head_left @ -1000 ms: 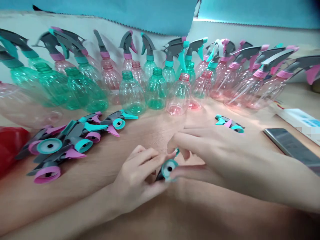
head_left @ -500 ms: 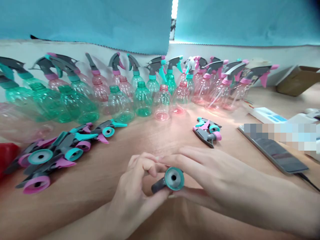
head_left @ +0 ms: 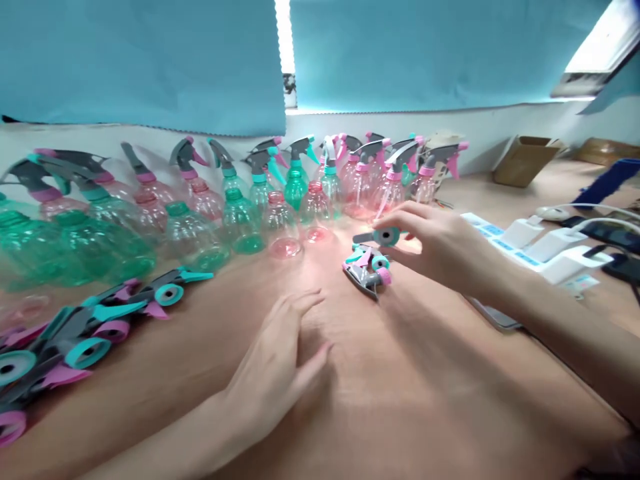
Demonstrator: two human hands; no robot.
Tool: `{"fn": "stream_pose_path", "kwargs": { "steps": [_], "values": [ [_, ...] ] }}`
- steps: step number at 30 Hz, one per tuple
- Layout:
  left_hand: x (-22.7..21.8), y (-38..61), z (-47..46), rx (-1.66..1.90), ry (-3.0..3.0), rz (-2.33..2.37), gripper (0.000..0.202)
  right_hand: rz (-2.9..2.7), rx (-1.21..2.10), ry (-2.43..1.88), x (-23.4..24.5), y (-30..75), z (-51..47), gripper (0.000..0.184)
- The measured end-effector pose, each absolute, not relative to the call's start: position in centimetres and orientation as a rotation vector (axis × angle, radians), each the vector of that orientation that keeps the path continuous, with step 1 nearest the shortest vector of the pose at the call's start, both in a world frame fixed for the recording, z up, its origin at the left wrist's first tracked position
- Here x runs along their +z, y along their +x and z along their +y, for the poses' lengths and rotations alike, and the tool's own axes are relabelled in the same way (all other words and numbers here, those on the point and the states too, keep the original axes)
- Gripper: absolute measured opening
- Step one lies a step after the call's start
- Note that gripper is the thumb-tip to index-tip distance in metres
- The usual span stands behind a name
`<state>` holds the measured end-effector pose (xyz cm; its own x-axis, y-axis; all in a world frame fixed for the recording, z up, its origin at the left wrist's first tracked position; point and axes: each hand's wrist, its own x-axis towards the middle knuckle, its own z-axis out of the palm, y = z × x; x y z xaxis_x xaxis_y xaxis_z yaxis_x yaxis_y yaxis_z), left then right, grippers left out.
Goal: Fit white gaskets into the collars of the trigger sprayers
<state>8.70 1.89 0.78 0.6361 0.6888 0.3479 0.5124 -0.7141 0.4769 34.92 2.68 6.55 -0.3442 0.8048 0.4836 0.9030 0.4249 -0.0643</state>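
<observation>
My right hand [head_left: 425,243] pinches a grey trigger spray head [head_left: 386,236] with a teal collar, its round opening facing me. Just below it, a small group of spray heads [head_left: 367,272] in grey, teal and pink lies on the table [head_left: 360,393]. My left hand [head_left: 280,353] rests low over the table with its fingers apart and nothing in them. To its left is a larger pile of loose spray heads [head_left: 90,350] with pink and teal collars.
Behind stand green bottles [head_left: 243,223] and pink bottles [head_left: 284,230], several topped with spray heads. On the right are a white power strip [head_left: 515,243] with chargers, a partly covered phone [head_left: 495,315] and a cardboard box [head_left: 525,160]. Blue cloth [head_left: 425,53] hangs behind.
Both hands were together on the spray head. The left has let go and opened, while the right has carried the spray head away to the small group. The view has turned right.
</observation>
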Motion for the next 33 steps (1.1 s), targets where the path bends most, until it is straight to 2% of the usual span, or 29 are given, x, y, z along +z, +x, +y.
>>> {"fn": "stream_pose_path", "kwargs": {
  "steps": [6, 10, 15, 21, 25, 33],
  "values": [
    [-0.3, 10.3, 3.4, 0.681, 2.554, 0.939, 0.037, -2.349, -0.235, -1.504, 2.5, 35.0, 3.7, 0.017],
    [-1.1, 11.0, 4.1, 0.636, 2.542, 0.929, 0.031, -2.367, -0.224, -1.528, 1.0, 35.4, 3.7, 0.023],
    [-1.2, 10.4, 4.3, 0.585, 2.528, 0.954, 0.028, -2.371, -0.242, -1.528, 2.0, 34.8, 2.9, 0.027],
    [0.2, 6.2, 3.5, 0.572, 2.542, 1.107, 0.022, -2.432, -0.316, -1.394, 4.0, 30.4, 2.3, 0.017],
    [1.6, 1.4, 1.9, 0.574, 2.516, 1.289, 0.019, -2.537, -0.438, -1.249, 4.4, 26.0, 3.0, 0.017],
    [2.3, -9.8, -2.0, 0.576, 2.502, 1.651, 0.019, -2.756, 0.024, -0.914, 2.8, 15.4, 5.7, 0.015]
  ]
}}
